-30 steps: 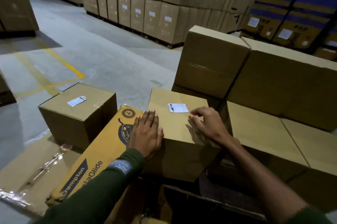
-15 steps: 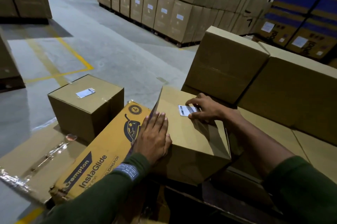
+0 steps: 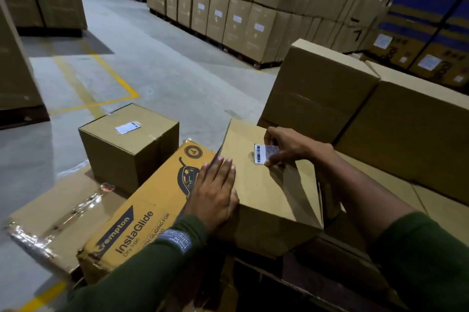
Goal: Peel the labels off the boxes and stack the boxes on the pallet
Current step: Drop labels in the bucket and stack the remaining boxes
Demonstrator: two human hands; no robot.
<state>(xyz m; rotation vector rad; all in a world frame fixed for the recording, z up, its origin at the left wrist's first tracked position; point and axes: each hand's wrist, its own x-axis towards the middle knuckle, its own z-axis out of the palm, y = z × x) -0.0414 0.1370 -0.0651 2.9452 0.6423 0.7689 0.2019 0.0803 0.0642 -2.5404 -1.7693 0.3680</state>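
Note:
A plain brown box (image 3: 266, 192) sits tilted in front of me, its near corner over the dark pallet (image 3: 317, 278). My left hand (image 3: 215, 195) lies flat with straight fingers on the box's left top edge. My right hand (image 3: 289, 145) pinches the white barcode label (image 3: 261, 153) on the box top, and the label's right part is lifted off the cardboard. Stacked brown boxes (image 3: 319, 88) stand just behind and to the right. A smaller box (image 3: 127, 149) with its own white label (image 3: 127, 127) stands on the left.
A yellow Crompton InstaGlide carton (image 3: 142, 217) lies flat under my left wrist. Flattened cardboard with shiny tape (image 3: 50, 217) covers the floor at the left. Walls of stacked cartons (image 3: 228, 7) line the far side of the grey floor with yellow lines (image 3: 111, 75).
My right hand moved onto the label, took it between finger and thumb, and has peeled its right side up. The box tipped slightly. My left hand stayed flat on it.

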